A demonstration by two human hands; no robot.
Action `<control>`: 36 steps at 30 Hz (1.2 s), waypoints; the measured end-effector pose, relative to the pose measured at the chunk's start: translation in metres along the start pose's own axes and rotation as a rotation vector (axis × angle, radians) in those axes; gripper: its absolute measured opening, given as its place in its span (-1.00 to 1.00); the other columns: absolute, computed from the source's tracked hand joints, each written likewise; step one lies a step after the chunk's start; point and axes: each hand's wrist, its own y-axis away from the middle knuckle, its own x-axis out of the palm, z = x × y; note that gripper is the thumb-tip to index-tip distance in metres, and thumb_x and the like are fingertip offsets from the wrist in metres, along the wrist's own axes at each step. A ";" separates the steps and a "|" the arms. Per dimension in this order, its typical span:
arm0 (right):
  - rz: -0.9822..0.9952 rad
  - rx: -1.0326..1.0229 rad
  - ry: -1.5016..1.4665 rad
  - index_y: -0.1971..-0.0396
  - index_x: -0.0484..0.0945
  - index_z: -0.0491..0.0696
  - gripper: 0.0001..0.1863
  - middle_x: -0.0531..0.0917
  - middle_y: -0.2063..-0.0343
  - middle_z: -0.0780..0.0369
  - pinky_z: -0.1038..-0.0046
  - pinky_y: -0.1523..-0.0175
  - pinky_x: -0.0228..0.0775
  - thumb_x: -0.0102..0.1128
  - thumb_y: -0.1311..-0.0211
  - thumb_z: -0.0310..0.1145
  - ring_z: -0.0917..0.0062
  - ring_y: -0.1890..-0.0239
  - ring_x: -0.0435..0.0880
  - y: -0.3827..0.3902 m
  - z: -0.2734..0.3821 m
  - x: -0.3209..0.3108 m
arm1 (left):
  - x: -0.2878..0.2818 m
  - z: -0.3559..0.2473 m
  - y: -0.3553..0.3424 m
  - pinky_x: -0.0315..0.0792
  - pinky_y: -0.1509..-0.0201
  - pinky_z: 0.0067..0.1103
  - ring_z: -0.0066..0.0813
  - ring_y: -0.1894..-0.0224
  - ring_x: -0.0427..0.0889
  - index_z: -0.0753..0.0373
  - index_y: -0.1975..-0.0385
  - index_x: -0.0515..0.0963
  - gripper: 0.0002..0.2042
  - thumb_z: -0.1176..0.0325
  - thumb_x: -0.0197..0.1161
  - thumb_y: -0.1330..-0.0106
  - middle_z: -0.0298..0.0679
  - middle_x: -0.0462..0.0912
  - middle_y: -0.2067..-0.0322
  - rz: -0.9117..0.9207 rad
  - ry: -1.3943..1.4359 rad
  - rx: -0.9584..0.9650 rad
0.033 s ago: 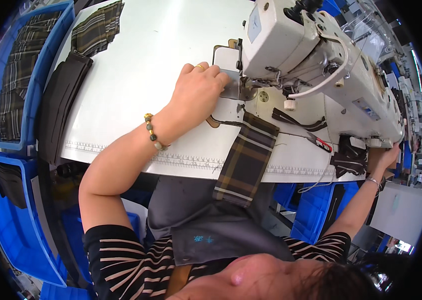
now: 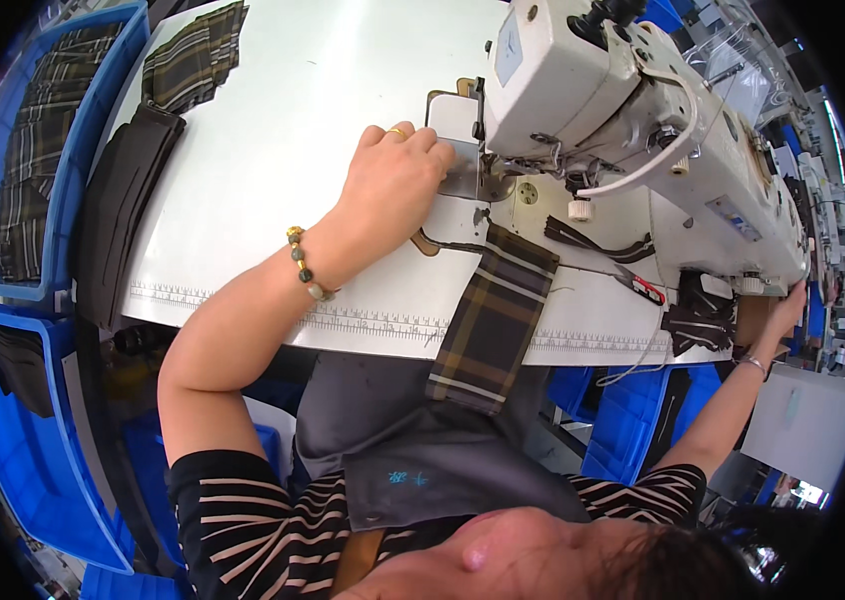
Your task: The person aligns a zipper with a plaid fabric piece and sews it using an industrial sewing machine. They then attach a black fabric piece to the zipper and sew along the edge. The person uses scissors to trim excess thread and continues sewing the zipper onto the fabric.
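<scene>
My left hand point(image 2: 391, 172) is over the white table beside the metal plate point(image 2: 461, 170) at the needle end of the sewing machine point(image 2: 568, 85). Its fingers are curled down and its fingertips hidden, so whatever they hold does not show. A brown plaid fabric strip point(image 2: 496, 320) runs from the needle area over the table's front edge toward my lap. No hand touches that strip. At the right end of the machine, my right hand point(image 2: 788, 312) reaches past the machine body. Its fingers are small and partly hidden there.
Red-handled snips point(image 2: 648, 290) and dark zipper pieces point(image 2: 598, 240) lie under the machine arm. More zippers point(image 2: 698, 330) sit at the right corner. Plaid pieces point(image 2: 193, 60) and dark folded pieces point(image 2: 128, 210) are at the left, beside blue bins point(image 2: 68, 200).
My left hand has shifted very slightly left, off the metal plate. My right hand has moved a little to the right. The plaid strip stays in place.
</scene>
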 end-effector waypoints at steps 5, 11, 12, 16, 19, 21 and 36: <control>0.307 -0.084 0.511 -0.16 0.65 -0.11 -0.44 0.70 -0.03 0.24 0.38 -0.14 0.44 0.11 -0.55 0.09 0.44 -0.03 0.62 -0.148 0.062 -0.090 | 0.003 0.029 -0.004 0.35 -0.01 -0.32 -0.23 0.12 0.58 0.19 0.31 0.52 -0.96 0.50 0.21 -0.38 -0.27 0.59 0.31 -0.133 -0.058 -0.074; 0.258 0.239 0.218 -0.18 0.65 -0.13 -0.37 0.71 0.02 0.23 0.40 -0.04 0.49 0.10 -0.53 0.16 0.51 0.01 0.64 -0.077 0.049 -0.019 | -0.004 0.027 -0.008 0.44 -0.01 -0.35 -0.25 0.09 0.64 0.23 0.28 0.49 -0.95 0.47 0.18 -0.47 -0.21 0.65 0.27 -0.119 0.011 -0.130; 0.250 0.192 0.248 -0.20 0.64 -0.12 -0.36 0.71 0.00 0.22 0.40 -0.05 0.49 0.10 -0.53 0.17 0.50 0.01 0.64 -0.086 0.048 -0.036 | -0.003 0.025 -0.009 0.46 -0.01 -0.39 -0.31 0.06 0.65 0.22 0.27 0.49 -0.93 0.45 0.16 -0.51 -0.21 0.68 0.24 -0.100 0.296 -0.168; 0.248 0.001 0.375 -0.26 0.61 -0.12 -0.33 0.72 -0.03 0.15 0.41 -0.09 0.48 0.09 -0.53 0.17 0.47 0.00 0.65 -0.110 0.051 -0.061 | -0.005 0.024 -0.012 0.53 0.02 -0.55 -0.53 0.01 0.69 0.22 0.23 0.46 -0.86 0.37 0.05 -0.64 -0.21 0.75 0.13 0.028 1.107 -0.345; 0.222 0.061 0.371 -0.23 0.62 -0.15 -0.32 0.74 -0.02 0.08 0.36 -0.13 0.48 0.04 -0.55 0.18 0.39 -0.01 0.67 -0.095 0.062 -0.056 | -0.012 0.021 -0.015 0.54 0.06 -0.60 -0.62 0.12 0.67 0.20 0.21 0.44 -0.84 0.33 0.01 -0.67 -0.28 0.73 0.19 0.151 1.236 -0.482; 0.057 -0.258 0.739 -0.19 0.65 -0.15 -0.34 0.75 0.00 0.09 0.35 -0.11 0.50 0.05 -0.55 0.17 0.38 0.00 0.69 -0.067 0.087 -0.036 | -0.016 0.019 -0.015 0.55 0.11 -0.61 -0.62 0.21 0.65 0.22 0.22 0.43 -0.84 0.34 0.01 -0.66 -0.32 0.70 0.27 0.188 1.218 -0.541; 0.775 -1.203 -0.002 0.18 0.69 -0.07 -0.67 0.67 0.28 0.26 0.37 0.27 0.45 0.54 -0.06 -0.32 0.40 0.37 0.61 0.334 0.376 0.140 | -0.018 0.022 -0.014 0.36 0.35 -0.67 -0.72 0.47 0.32 0.21 0.26 0.40 -0.82 0.34 0.03 -0.67 -0.49 0.44 0.48 0.284 1.209 -0.509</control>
